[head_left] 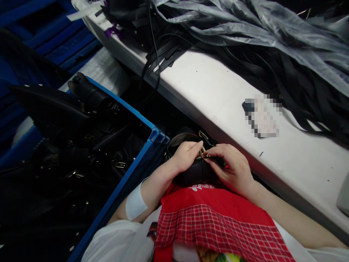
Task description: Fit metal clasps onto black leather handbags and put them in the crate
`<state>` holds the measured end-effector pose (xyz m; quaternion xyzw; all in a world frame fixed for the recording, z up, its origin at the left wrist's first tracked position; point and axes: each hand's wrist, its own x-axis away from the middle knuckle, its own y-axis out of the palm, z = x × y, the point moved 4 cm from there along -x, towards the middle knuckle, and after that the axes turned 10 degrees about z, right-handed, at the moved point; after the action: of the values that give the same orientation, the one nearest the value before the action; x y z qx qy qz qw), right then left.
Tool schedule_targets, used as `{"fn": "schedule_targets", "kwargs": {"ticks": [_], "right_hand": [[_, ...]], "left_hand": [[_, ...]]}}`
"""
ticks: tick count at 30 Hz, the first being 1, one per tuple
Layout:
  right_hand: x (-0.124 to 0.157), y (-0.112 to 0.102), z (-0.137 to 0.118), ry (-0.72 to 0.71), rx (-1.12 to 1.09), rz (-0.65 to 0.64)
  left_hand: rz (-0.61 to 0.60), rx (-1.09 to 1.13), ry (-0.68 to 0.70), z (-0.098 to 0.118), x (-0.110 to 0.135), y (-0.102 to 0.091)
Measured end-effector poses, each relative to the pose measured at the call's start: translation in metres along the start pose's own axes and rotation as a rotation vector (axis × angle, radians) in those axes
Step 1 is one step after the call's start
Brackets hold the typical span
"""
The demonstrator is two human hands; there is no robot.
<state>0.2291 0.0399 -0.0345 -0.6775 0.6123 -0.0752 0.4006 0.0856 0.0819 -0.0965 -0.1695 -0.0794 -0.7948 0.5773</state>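
A black bag with gold-coloured metal parts rests in my lap, against the red apron. My left hand is closed on the bag's upper edge, thumb pressed close to the metal. From the other side, my right hand pinches a small gold-coloured fitting between thumb and fingers. Its exact kind is too small and too covered to make out. Behind my fingers, a dark strap arches up from the bag, and a gold buckle shows near it. The bag's lower part is hidden by the apron.
To the left stands a blue crate full of black bags with gold hardware. A white table runs diagonally on the right, bearing black straps, clear plastic sheeting and a pixelated object.
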Motion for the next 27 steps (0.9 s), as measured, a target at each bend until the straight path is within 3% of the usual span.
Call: {"fn": "schedule_targets", "kwargs": {"ticks": [15, 21, 27], "right_hand": [[0.012, 0.009, 0.0, -0.005, -0.013, -0.026], [0.014, 0.006, 0.003, 0.026, -0.023, 0.116], [0.009, 0.008, 0.002, 0.008, -0.027, 0.059]], "left_hand": [[0.048, -0.034, -0.013, -0.002, 0.003, 0.0], [0.042, -0.028, -0.03, -0.003, 0.002, 0.001], [0.025, -0.035, -0.021, -0.004, 0.001, 0.003]]}}
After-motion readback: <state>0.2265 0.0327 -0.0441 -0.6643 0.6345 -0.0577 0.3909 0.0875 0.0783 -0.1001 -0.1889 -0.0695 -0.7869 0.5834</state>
